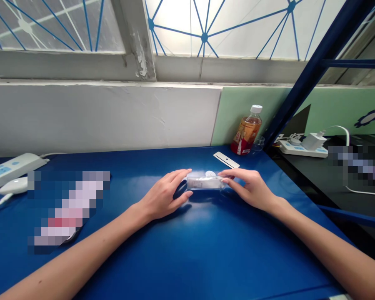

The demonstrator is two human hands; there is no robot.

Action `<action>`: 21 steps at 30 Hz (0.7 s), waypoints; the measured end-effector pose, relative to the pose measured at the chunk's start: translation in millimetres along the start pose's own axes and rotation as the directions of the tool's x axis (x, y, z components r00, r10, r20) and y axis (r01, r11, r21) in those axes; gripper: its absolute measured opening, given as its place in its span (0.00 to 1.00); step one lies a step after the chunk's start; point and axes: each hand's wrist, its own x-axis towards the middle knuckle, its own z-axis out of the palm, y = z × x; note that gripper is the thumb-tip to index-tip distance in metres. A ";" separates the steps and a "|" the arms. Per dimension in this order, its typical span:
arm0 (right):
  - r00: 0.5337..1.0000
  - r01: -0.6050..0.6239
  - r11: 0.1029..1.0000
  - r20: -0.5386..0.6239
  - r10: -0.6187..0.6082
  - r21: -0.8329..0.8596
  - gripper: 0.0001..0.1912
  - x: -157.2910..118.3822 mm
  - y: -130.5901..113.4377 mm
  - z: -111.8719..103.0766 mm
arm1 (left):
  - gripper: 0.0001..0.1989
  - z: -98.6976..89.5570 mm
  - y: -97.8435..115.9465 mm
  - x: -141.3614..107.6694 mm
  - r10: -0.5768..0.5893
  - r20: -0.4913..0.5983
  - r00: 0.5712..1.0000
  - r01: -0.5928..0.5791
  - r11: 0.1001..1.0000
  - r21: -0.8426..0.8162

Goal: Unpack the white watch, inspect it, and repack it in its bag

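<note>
A small clear plastic package [203, 182] with white items inside lies near the middle of the blue table. My left hand [167, 193] is at its left end, thumb and fingers apart, with a dark gap between them. At the right end, the thumb and fingertips of my right hand [251, 187] pinch the package's edge. A round white piece [210, 174] shows at the top of the package. Just behind it lies a flat white strip [226, 160] with a dark line along it.
A bottle with a white cap [246, 131] stands at the back right beside a blue metal post [309, 75]. On the left are a power strip [17, 168], a white charger [14, 186] and a blurred-out device [71, 208]. Another power strip [303, 148] sits at the right.
</note>
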 end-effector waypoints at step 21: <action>0.899 0.047 0.983 0.436 0.035 -0.175 0.39 -2.6 8.8 0.9 | 0.26 -2.2 0.9 5.5 0.005 0.144 0.990 0.002 0.999 -0.046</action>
